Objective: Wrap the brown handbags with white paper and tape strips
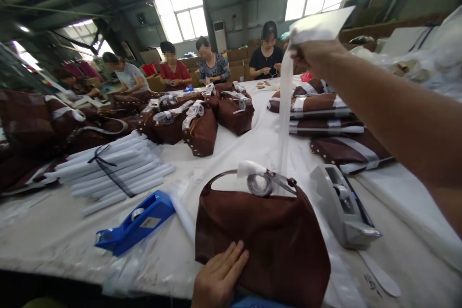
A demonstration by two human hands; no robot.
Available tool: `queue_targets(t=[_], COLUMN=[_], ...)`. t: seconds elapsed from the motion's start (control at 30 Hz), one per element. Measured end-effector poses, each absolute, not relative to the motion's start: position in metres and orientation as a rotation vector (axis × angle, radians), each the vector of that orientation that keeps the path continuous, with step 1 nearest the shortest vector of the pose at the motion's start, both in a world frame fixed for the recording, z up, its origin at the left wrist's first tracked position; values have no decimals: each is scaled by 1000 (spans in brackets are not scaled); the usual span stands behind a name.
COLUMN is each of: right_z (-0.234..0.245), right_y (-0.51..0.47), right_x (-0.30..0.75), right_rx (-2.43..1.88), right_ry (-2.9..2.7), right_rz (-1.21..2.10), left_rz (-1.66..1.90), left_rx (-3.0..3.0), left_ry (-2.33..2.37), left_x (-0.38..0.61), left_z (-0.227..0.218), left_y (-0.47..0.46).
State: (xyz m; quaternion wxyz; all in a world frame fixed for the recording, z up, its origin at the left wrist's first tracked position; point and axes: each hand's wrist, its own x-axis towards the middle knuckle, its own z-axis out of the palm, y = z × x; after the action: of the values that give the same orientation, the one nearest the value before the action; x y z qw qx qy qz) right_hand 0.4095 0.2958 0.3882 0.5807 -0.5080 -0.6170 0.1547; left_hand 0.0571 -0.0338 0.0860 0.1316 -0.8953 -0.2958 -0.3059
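Note:
A brown handbag (267,236) lies flat on the white table in front of me, its metal ring and handle partly wrapped in white foam. My left hand (218,276) rests flat on the bag's lower left corner, fingers stretched out. My right hand (312,53) is raised high at the upper right, pinching the top of a long white foam strip (285,106). The strip hangs down from that hand to the bag's ring (260,184).
A blue tape dispenser (135,224) sits left of the bag, a grey one (341,204) to its right. Rolled white foam sheets (115,166) lie at the left. Wrapped brown bags (200,122) and stacked ones (325,115) fill the table. Several people sit at the far end.

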Motion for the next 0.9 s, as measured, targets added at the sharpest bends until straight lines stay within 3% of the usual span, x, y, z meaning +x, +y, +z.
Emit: queue_targets(t=[0.07, 0.27, 0.37, 0.53, 0.63, 0.73, 0.9], right_z=[387, 376, 337, 220, 157, 120, 125], right_y=[272, 215, 211, 169, 123, 86, 55], right_x=[370, 304, 324, 397, 426, 430, 414], right_rx=[-1069, -802, -1080, -1951, -2253, -2166, -1877], right_ry=[-1699, -2070, -2211, -2343, -2213, -1872, -1391], right_rz=[522, 539, 564, 589, 845, 1253, 1356], left_rz=[-890, -662, -628, -392, -486, -667, -903], left_rx=[-2712, -2929, -3007, -3170, -3146, -3164, -3144], left_ry=[-851, -1398, -1387, -1393, -1463, -1544, -1554], left_x=[72, 118, 142, 166, 167, 166, 154], left_z=[92, 131, 132, 109, 100, 96, 101], left_y=[-27, 44, 86, 113, 113, 113, 107])
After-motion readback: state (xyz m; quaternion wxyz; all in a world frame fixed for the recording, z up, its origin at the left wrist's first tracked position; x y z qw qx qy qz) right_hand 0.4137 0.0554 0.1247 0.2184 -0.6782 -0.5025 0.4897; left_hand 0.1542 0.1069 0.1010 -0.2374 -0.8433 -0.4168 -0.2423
